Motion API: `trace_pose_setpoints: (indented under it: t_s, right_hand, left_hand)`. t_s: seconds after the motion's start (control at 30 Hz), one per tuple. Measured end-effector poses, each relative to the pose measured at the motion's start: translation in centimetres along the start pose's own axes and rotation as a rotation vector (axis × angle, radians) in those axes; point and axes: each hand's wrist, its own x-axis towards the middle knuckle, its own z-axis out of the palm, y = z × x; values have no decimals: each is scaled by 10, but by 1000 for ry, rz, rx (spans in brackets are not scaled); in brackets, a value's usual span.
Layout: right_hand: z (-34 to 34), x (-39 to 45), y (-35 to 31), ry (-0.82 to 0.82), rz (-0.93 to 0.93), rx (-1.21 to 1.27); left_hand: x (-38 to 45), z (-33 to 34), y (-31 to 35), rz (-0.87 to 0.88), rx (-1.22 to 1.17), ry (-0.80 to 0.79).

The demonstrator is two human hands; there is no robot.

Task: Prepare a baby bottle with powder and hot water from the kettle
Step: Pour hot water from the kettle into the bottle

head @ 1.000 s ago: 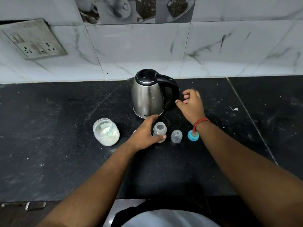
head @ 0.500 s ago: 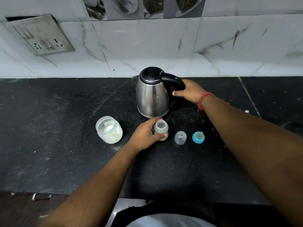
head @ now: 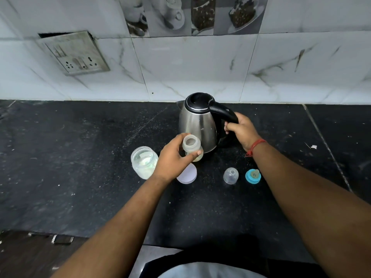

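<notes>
— Was any writing legible anywhere?
— No. The kettle [head: 197, 125] had a small mark low on its steel body, too blurred to read. Nothing else carried words or numbers.

Black counter [head: 80, 167] carries kettle [head: 197, 125], jar [head: 143, 162], lid [head: 187, 174], cap [head: 230, 175].

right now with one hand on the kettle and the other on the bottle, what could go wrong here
The baby bottle has a narrow mouth and the left hand wraps right around it, so hot water from the kettle could miss and scald the fingers.

The open powder jar stands just beside the left hand; a splash or a nudge could wet or tip it.

The right hand grips the handle low, so the kettle might swing when lifted.
</notes>
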Motion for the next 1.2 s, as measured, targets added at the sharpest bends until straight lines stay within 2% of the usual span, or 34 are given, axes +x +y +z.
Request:
trace_pose_setpoints:
  t_s: [0.1,0.27,0.4,0.53,0.87,1.03,1.2]
  right_hand:
    - [10,-8,-1,66,-18,30]
    - [21,-15,-16,302,31,85]
    - [9,-19,-35,354,8,70]
    - [0,-28,-65,411,-43,170]
    - [-13,-69,-144,374,-183,84]
    - [-11,-88,-162,291,-196,-35]
    - [-8,-94,-167,232,-223,-269]
  left_hand:
    - [0,-9,2,18,13,13]
    - [1,-26,2,40,17,69]
    - [6,-38,5,58,33,129]
    - [14,-49,10,71,72,176]
    - [20,-64,24,68,139,185]
    - [14,-66,24,38,140,200]
    - [8,-69,21,40,151,203]
